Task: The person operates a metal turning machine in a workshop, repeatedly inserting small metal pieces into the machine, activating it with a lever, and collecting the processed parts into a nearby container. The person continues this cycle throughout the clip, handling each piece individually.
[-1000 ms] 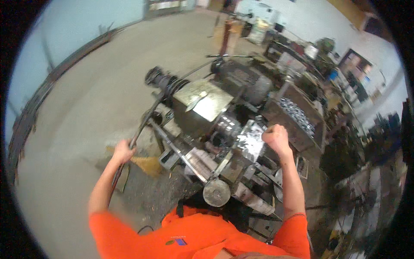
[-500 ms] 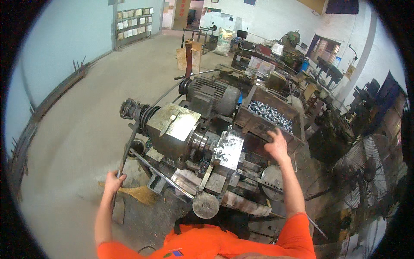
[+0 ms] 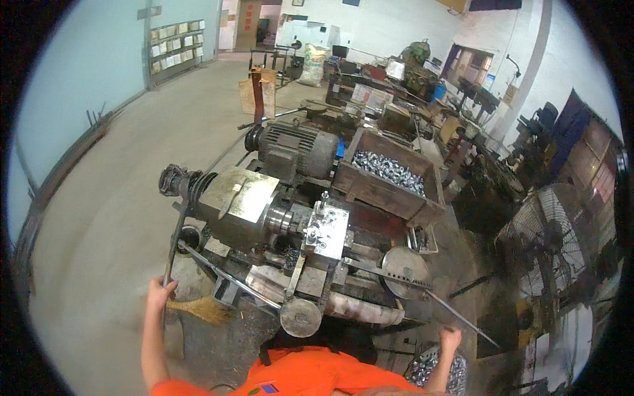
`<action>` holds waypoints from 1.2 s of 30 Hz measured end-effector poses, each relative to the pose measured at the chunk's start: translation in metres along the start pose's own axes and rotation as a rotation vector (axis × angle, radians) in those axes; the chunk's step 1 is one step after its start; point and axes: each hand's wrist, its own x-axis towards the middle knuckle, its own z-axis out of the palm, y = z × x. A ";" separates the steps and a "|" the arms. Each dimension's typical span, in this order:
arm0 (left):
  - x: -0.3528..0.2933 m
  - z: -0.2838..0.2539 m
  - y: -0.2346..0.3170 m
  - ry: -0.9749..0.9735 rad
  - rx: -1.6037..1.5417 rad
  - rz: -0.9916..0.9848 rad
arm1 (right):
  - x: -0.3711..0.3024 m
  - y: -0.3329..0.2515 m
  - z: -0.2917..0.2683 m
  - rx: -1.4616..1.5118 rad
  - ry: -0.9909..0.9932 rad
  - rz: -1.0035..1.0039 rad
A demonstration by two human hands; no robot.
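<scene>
My left hand is wrapped round a long dark lever bar that rises to the left end of the lathe's headstock. Down at the lower right, my right hand is closed, and whatever its fingers may hold cannot be made out. Just below that hand sits a container of small shiny metal parts, partly hidden by my forearm. Between my hands are the lathe's bright chuck, a silvery tool block and a round handwheel disc.
A wooden box heaped with metal parts stands behind the lathe, next to a ribbed motor. A larger disc and a slanting rod are at the right. A caged fan stands farther right; a straw broom lies at the left.
My right hand has moved from beside the wooden box down to the lower right, its fingers now closed. The view has shifted, bringing the lower container in. My left hand keeps its grip.
</scene>
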 end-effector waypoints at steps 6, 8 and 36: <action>0.000 -0.001 0.002 -0.020 0.005 -0.006 | -0.087 0.055 -0.006 -0.325 -0.356 0.430; -0.004 -0.003 0.005 0.012 0.081 0.030 | -0.092 0.038 -0.007 -0.364 -0.324 0.468; -0.003 0.022 0.073 0.144 1.251 0.500 | -0.015 -0.179 -0.011 0.882 -0.524 -0.150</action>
